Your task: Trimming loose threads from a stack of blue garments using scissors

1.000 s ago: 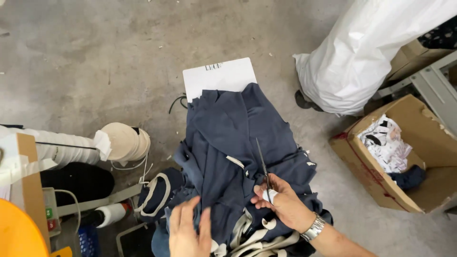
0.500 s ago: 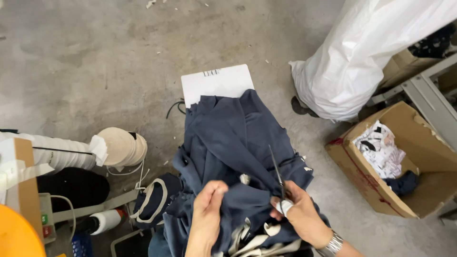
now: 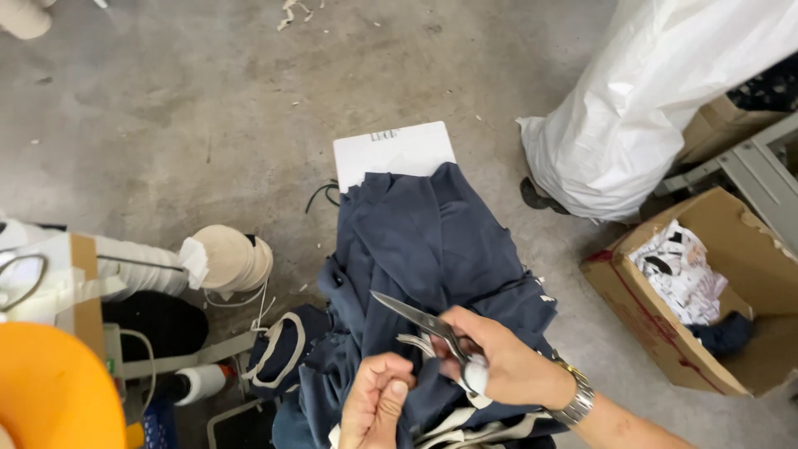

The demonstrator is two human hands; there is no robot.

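Observation:
A navy blue garment [image 3: 432, 249] lies draped over a pile in front of me, its far end resting on a white board [image 3: 391, 154]. My right hand [image 3: 507, 366], with a metal watch on the wrist, grips a pair of metal scissors [image 3: 416, 318] whose blades point left over the cloth. My left hand [image 3: 374, 407] pinches a fold of the navy fabric just below the blades. White trim strips [image 3: 465, 428] show at the garment's near edge.
A large white sack [image 3: 657, 100] stands at the right. A cardboard box [image 3: 665, 333] of fabric scraps sits lower right. Spools of white tape [image 3: 224, 258] lie at the left, beside an orange round object [image 3: 50, 391]. The floor is grey concrete.
My right hand has swung the scissors from pointing up to pointing left. My left hand has closed from flat on the cloth to pinching a fold near the blades.

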